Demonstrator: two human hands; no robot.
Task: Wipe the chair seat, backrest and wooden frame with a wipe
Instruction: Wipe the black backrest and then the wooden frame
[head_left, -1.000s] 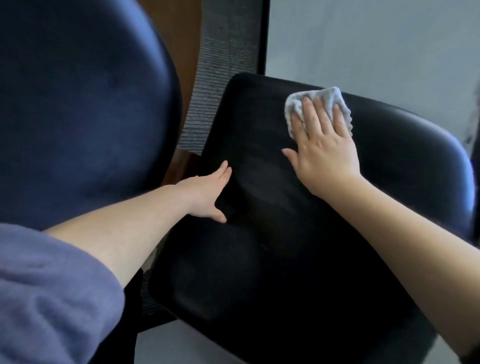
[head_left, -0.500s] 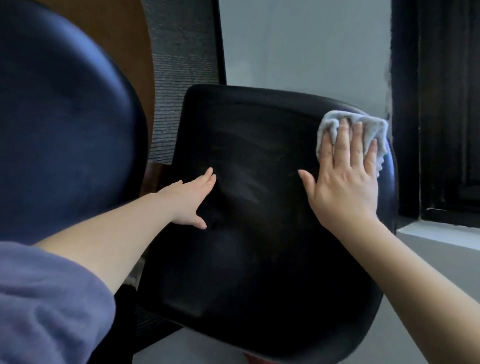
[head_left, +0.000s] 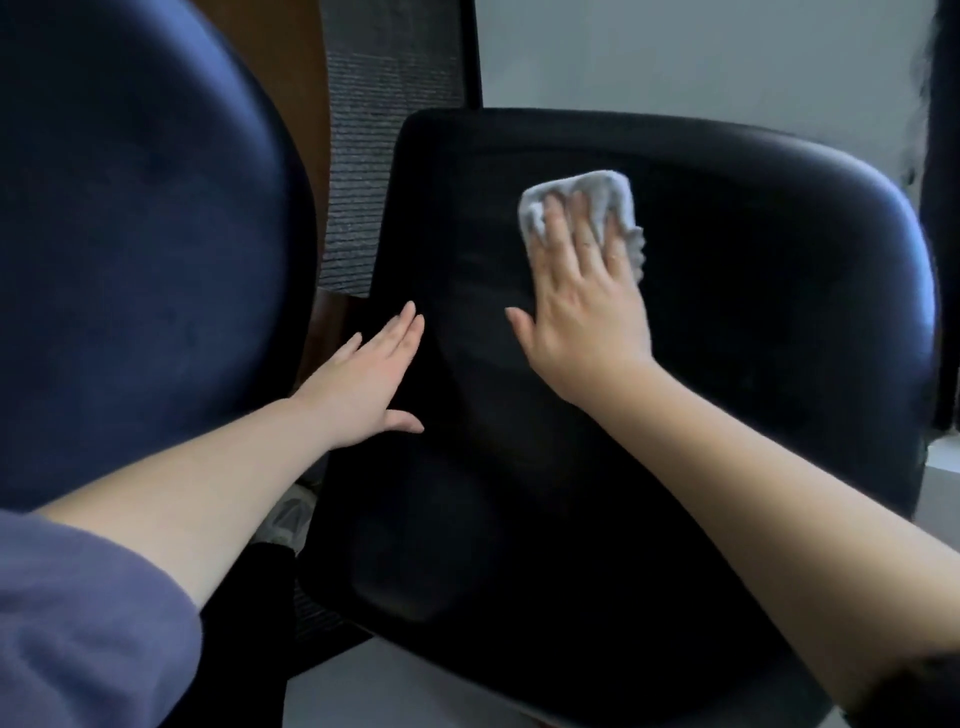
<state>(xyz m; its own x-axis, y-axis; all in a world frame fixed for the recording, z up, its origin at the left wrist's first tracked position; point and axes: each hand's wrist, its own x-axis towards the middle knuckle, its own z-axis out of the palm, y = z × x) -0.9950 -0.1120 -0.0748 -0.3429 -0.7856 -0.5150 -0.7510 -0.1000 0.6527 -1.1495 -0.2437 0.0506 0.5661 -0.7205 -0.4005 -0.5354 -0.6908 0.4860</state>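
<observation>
1. The black chair cushion (head_left: 753, 312) fills the middle and right of the view. I cannot tell whether it is the seat or the backrest.
2. Its far edge runs from a left corner to a rounded right corner, with a pale wall (head_left: 675, 62) behind it.
3. The wipe (head_left: 615, 195) lies on the far middle part of the cushion, near the far edge but apart from it.
4. To the right of the wipe, much bare black surface reaches to the rounded corner. On the near side there is also wide bare surface.
5. On the left, a blue chair back (head_left: 145, 249) stands just beside the cushion, with only a narrow gap between them.
6. The right hand (head_left: 587, 306) lies flat with straight fingers and presses the wipe on the cushion.
7. The left hand (head_left: 369, 384) is flat too, fingers together and thumb out, resting on the cushion's left edge.
8. The wipe is whitish grey and crumpled, and the fingers cover it partly. The cushion looks smooth and slightly shiny.
</observation>
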